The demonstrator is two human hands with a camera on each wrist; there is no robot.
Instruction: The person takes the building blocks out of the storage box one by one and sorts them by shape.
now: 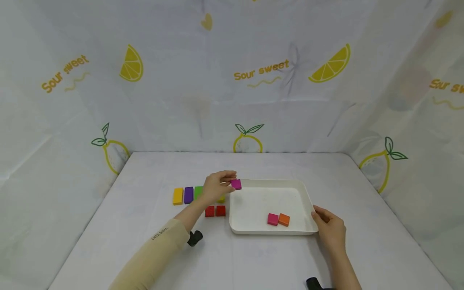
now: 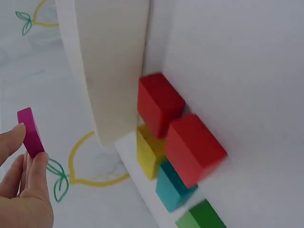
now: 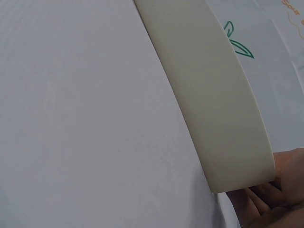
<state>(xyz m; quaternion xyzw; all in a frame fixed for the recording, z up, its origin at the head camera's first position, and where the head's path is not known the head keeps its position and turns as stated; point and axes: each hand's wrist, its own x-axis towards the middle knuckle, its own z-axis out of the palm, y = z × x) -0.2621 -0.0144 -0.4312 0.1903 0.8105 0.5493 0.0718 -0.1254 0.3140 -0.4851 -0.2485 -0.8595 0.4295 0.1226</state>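
Observation:
My left hand [image 1: 214, 187] pinches a magenta block [image 1: 236, 184] between thumb and fingertips, over the left edge of a white tray [image 1: 261, 197]. In the left wrist view the same magenta block [image 2: 31, 133] is held up beside the tray's outer wall [image 2: 111, 66]. Inside the tray, near its front side, a pink block [image 1: 273, 219] and an orange block [image 1: 284, 220] lie side by side. My right hand [image 1: 332, 231] grips the tray's right edge by the front corner, thumb on the rim and fingers partly hidden, as the right wrist view also shows.
Left of the tray are two red blocks [image 1: 220, 210], with yellow [image 1: 178, 196], purple [image 1: 189, 195] and green [image 1: 197, 192] blocks behind, partly covered by my left arm. A teal block [image 2: 173, 187] shows in the left wrist view. Lemon-printed sheeting [image 1: 217, 112] surrounds the white table [image 1: 268, 262].

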